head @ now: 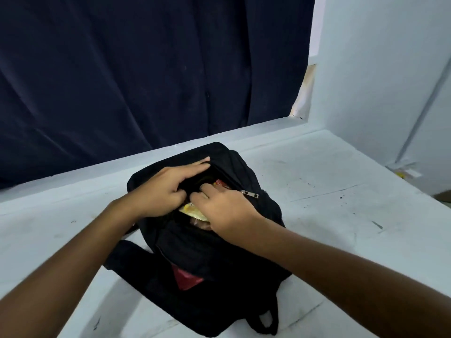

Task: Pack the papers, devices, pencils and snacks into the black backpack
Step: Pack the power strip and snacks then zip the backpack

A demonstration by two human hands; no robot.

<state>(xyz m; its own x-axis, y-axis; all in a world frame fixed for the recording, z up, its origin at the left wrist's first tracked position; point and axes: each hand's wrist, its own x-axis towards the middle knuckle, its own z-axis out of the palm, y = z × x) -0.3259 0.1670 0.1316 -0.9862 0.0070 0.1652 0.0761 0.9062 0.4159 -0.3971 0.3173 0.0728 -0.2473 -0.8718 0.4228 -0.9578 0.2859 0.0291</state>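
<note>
Bare table (pixel 61 223) surface lies open at 9 o'clock of the backpack (pixel 219 276); a dark curtain (pixel 122 69) closes the far edge at 12 o'clock. Left hand (pixel 163 189) grips the pocket's upper flap, fingers curled. Right hand (pixel 224 211) pushes yellow snack packets (pixel 191 212) into the opening, fingers bent; whether it grips them cannot be told. Zipper pull (pixel 250 194) sits at 3 o'clock of the right hand. More clear table runs to the wall (pixel 390 81) at 3 o'clock.

Plain domestic-looking room, sparsely furnished. Pale blue painted walls (pixel 380 69); dark navy curtain (pixel 146 69) hung across the back; scuffed, paint-marked pale table (pixel 329 191) built against the wall corner.
</note>
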